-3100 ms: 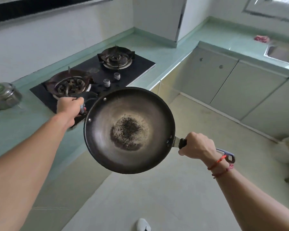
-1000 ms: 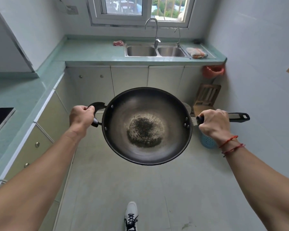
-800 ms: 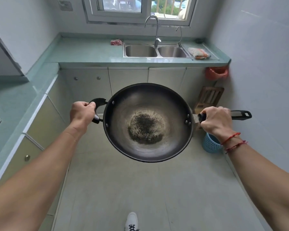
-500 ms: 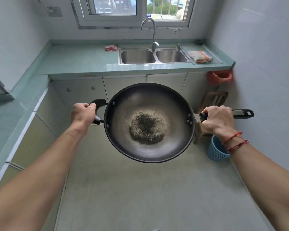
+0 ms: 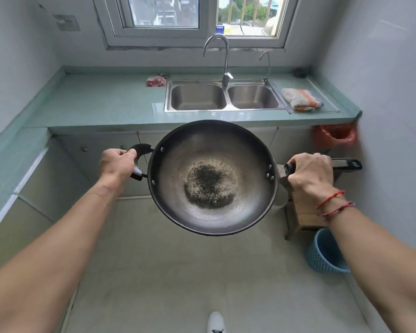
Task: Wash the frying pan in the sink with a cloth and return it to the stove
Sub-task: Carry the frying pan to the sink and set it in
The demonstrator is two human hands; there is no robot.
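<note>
Left hand (image 5: 117, 164) clenched on short loop handle at 9 o'clock of frying pan (image 5: 214, 145), right hand (image 5: 310, 174) clenched on long handle at 3 o'clock, pan up in the air over floor, burnt dark patch in its middle. Double sink (image 5: 226, 110) at 12 o'clock beyond countertop (image 5: 94, 104) front edge, faucet (image 5: 223, 56) behind it, striped cloth (image 5: 300, 99) just right of basins, pink rag (image 5: 156, 81) by left corner. Wooden stool (image 5: 304, 212) and blue basket (image 5: 322, 255) at 4 o'clock on floor, red bag (image 5: 333, 138) under counter corner at 2 o'clock.
</note>
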